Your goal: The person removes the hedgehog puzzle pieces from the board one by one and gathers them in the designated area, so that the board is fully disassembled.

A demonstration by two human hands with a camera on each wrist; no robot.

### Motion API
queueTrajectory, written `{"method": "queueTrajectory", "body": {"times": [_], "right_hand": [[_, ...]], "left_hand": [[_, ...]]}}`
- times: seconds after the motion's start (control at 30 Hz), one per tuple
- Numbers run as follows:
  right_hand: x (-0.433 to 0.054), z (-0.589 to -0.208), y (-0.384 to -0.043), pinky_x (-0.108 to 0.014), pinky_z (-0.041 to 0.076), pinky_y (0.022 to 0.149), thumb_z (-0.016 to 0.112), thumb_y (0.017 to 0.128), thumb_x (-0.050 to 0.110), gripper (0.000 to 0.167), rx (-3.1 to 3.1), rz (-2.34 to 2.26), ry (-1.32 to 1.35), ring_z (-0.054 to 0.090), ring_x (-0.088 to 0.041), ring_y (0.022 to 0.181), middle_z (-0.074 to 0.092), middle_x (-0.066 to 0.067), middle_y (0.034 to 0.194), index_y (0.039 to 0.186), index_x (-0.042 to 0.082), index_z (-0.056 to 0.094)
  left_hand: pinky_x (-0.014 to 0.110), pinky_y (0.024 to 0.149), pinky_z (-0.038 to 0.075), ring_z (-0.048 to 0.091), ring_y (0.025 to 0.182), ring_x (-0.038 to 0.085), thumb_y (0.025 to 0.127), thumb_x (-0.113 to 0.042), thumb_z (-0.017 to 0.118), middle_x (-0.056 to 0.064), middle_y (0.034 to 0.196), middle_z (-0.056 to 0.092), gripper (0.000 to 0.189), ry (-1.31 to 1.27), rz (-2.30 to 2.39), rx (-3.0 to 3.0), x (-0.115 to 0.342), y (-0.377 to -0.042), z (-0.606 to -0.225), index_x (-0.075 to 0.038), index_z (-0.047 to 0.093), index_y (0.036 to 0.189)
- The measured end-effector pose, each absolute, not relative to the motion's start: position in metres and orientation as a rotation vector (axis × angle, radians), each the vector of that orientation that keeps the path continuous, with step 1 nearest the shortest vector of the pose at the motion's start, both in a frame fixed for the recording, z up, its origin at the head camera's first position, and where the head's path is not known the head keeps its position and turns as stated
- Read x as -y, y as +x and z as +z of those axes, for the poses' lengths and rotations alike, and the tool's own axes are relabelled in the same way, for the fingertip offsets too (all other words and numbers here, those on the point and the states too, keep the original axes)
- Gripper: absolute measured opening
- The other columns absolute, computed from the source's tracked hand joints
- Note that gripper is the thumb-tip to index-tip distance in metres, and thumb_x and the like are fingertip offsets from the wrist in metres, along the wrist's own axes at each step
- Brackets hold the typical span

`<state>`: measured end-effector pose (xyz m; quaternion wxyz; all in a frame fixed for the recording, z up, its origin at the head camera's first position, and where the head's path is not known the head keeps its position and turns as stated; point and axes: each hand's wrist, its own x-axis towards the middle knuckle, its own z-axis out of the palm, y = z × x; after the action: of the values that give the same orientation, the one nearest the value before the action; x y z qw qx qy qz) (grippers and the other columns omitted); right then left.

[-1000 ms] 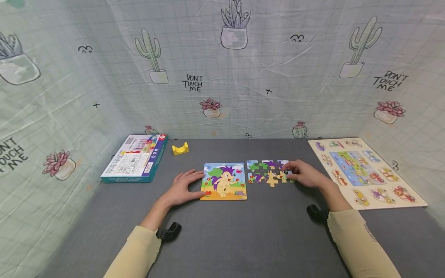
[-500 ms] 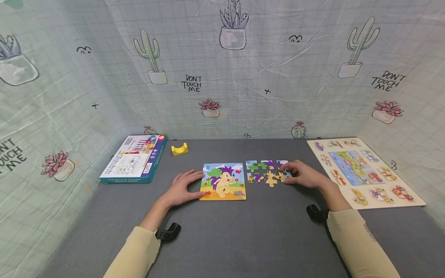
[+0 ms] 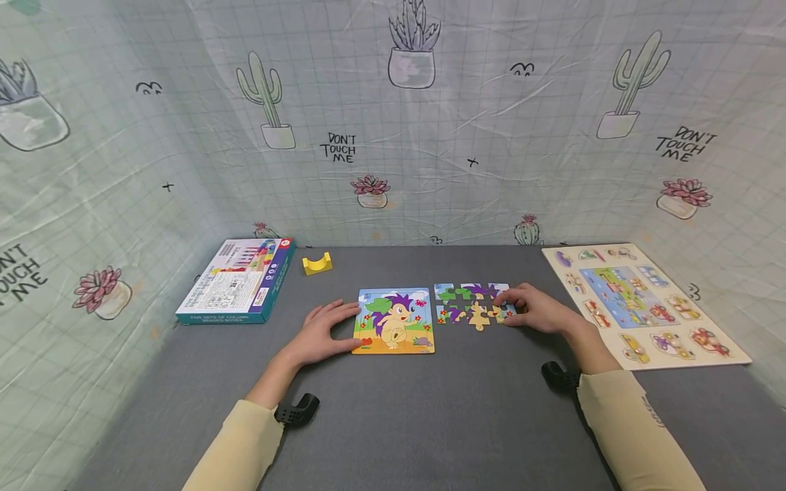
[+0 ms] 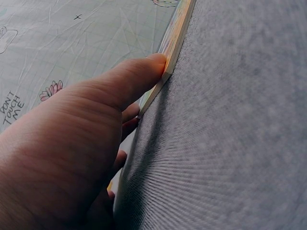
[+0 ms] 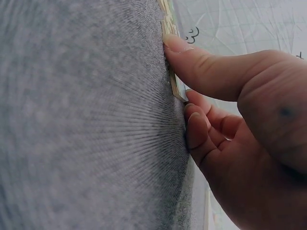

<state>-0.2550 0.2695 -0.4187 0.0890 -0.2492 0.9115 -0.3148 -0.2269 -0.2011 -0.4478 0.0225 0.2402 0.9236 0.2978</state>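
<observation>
A square picture puzzle [image 3: 393, 320] of a purple-haired hedgehog lies flat on the grey table. Along its left edge rests my left hand [image 3: 321, 331], thumb at the near corner and fingers extended toward the far one; the left wrist view shows the thumb [image 4: 139, 79] on the puzzle's wooden edge. Just right of the square, several loose jigsaw pieces [image 3: 469, 293] lie in two rough rows. My right hand [image 3: 537, 309] pinches a corner piece [image 3: 509, 310] at the right end of the near row, between curled fingers and thumb [image 5: 201, 64]. Its fingers partly hide the pieces there.
A teal and white box [image 3: 236, 281] lies at the back left, beside a yellow arch-shaped block [image 3: 317, 264]. On the right a large wooden peg board [image 3: 694, 351] with pictures reaches close to my right forearm. A patterned cloth [image 3: 454, 198] rises behind the table.
My right hand has shifted slightly left, bringing the corner piece in against its neighbours in the near row. My left hand stays at the square puzzle's edge.
</observation>
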Motion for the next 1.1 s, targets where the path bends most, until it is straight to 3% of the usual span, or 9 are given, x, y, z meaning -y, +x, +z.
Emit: {"method": "queueTrajectory", "body": {"times": [0.7, 1.1], "right_hand": [[-0.268, -0.416, -0.255, -0.045, 0.046, 0.08, 0.077, 0.092, 0.018, 0.042, -2.807, -0.969, -0.717, 0.055, -0.028, 0.095, 0.057, -0.016, 0.112, 0.13, 0.003, 0.063], [-0.236, -0.405, -0.253, -0.044, 0.051, 0.081, 0.076, 0.093, 0.019, 0.049, -2.757, -1.09, -0.838, 0.058, -0.031, 0.1, 0.06, -0.019, 0.119, 0.134, 0.0, 0.058]], "left_hand": [[0.065, 0.115, 0.008, 0.027, 0.147, 0.037, 0.088, -0.045, 0.076, 0.009, 0.152, 0.048, 0.072, 0.752, 0.91, -2.855, 0.202, -0.227, -0.448, -0.012, 0.054, 0.148], [0.065, 0.115, 0.008, 0.028, 0.147, 0.037, 0.089, -0.045, 0.075, 0.011, 0.152, 0.047, 0.071, 0.76, 0.908, -2.864, 0.202, -0.228, -0.45, -0.012, 0.053, 0.148]]}}
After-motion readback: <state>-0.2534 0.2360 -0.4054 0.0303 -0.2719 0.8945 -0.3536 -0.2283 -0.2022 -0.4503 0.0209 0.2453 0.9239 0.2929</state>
